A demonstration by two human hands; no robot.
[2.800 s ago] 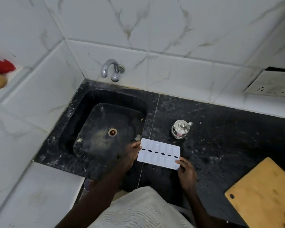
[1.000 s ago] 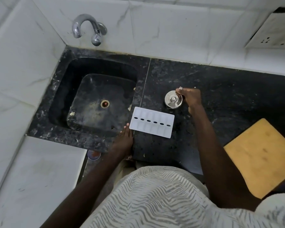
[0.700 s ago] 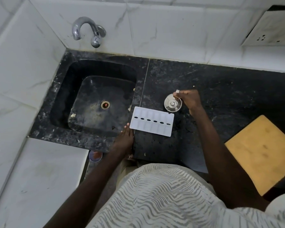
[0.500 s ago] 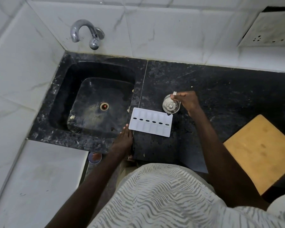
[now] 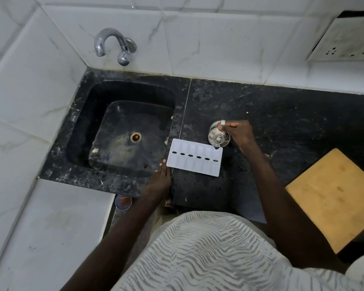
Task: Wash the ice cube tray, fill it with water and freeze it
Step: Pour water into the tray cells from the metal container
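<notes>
A white ice cube tray [image 5: 194, 157] lies flat on the black counter, just right of the black sink [image 5: 122, 131]. My left hand [image 5: 160, 177] rests on the counter with straight fingers touching the tray's near left corner. My right hand [image 5: 237, 131] grips the handle of a small steel kettle [image 5: 218, 138], which is held over the tray's far right corner. A chrome tap [image 5: 114, 44] sticks out of the tiled wall behind the sink, and no water runs from it.
A wooden cutting board [image 5: 332, 196] lies at the counter's right front. White marble tiles [image 5: 25, 85] wall the sink on the left and back. A socket plate [image 5: 345, 40] sits on the wall at upper right. A small bowl [image 5: 123, 202] shows below the counter edge.
My right hand left the tray, took hold of the steel kettle and has brought it toward the tray's far right corner. My left hand shifted to the tray's near left corner.
</notes>
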